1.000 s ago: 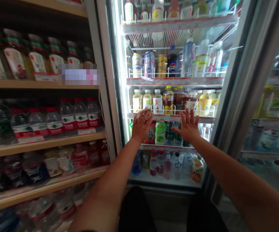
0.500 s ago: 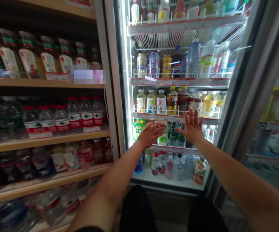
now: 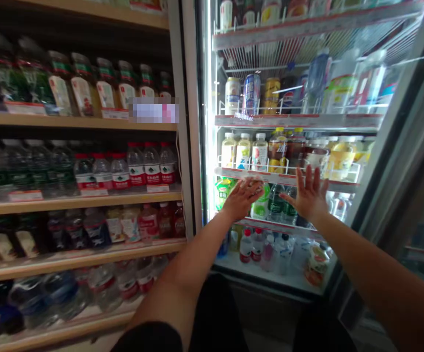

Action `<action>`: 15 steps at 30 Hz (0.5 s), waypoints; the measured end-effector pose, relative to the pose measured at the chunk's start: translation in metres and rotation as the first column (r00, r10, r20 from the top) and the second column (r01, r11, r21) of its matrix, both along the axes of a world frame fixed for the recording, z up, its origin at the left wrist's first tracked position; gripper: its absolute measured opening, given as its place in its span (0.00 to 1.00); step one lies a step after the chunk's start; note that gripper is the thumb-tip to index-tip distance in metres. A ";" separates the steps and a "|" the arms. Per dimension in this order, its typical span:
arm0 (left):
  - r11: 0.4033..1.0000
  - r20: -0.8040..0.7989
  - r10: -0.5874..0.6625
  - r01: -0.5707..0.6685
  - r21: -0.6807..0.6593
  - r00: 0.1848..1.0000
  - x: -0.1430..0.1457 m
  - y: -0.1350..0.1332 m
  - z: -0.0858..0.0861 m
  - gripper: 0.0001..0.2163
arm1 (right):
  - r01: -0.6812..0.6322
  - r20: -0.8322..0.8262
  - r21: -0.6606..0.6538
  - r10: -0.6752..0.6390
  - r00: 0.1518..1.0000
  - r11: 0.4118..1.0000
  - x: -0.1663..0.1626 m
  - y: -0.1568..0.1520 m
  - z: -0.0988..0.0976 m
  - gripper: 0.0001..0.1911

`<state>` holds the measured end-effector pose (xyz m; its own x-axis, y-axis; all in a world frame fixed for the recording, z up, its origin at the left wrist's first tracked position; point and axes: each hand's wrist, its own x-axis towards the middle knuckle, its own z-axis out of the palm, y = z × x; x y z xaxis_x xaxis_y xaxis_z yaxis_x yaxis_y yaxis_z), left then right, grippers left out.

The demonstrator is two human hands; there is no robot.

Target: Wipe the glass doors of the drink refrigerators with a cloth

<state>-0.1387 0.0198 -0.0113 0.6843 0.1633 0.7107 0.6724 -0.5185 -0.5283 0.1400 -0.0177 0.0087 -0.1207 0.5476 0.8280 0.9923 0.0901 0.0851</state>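
Note:
Both arms reach forward toward a lit drinks fridge. My left hand [image 3: 241, 199] is open, fingers stretched forward, in front of the fridge's lower bottle shelf, near a green-labelled bottle [image 3: 260, 204]. My right hand [image 3: 310, 196] is open too, its fingers spread and raised, in front of the shelf edge [image 3: 338, 186] and dark green bottles [image 3: 276, 203]. Neither hand holds anything that I can see. Whether they touch glass or the shelf I cannot tell. Another green bottle [image 3: 222, 194] stands left of my left hand.
Cans [image 3: 251, 93] and bottled drinks [image 3: 259, 149] fill the fridge shelves above. Small red-capped bottles [image 3: 246, 245] and stacked cups [image 3: 316, 264] stand at its bottom. On the left, wooden shelves [image 3: 87, 200] carry rows of bottles. My dark-clothed knees [image 3: 217, 313] are below.
The view has turned left, so the fridge and both hands sit further right and more of the wooden shelves shows. Both hands stay open, held much the same way before the fridge.

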 end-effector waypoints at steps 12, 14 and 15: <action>1.000 -0.085 -0.009 0.010 0.006 0.996 0.003 -0.002 0.008 0.32 | 0.010 0.003 -0.001 -0.010 1.000 1.000 0.001 0.004 -0.002 0.54; 0.997 0.133 0.073 -0.075 0.008 0.988 0.003 -0.001 0.009 0.32 | 0.017 0.011 -0.003 -0.017 1.000 1.000 0.001 0.003 -0.001 0.54; 0.996 0.173 0.081 -0.085 0.013 0.982 0.003 0.000 0.009 0.31 | 0.022 0.013 -0.005 -0.022 1.000 1.000 0.000 0.003 -0.001 0.55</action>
<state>-0.1354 0.0197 -0.0021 0.5359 0.1982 0.8207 0.7944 -0.4475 -0.4107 0.1403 -0.0145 0.0075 -0.1196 0.5546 0.8235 0.9928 0.0691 0.0977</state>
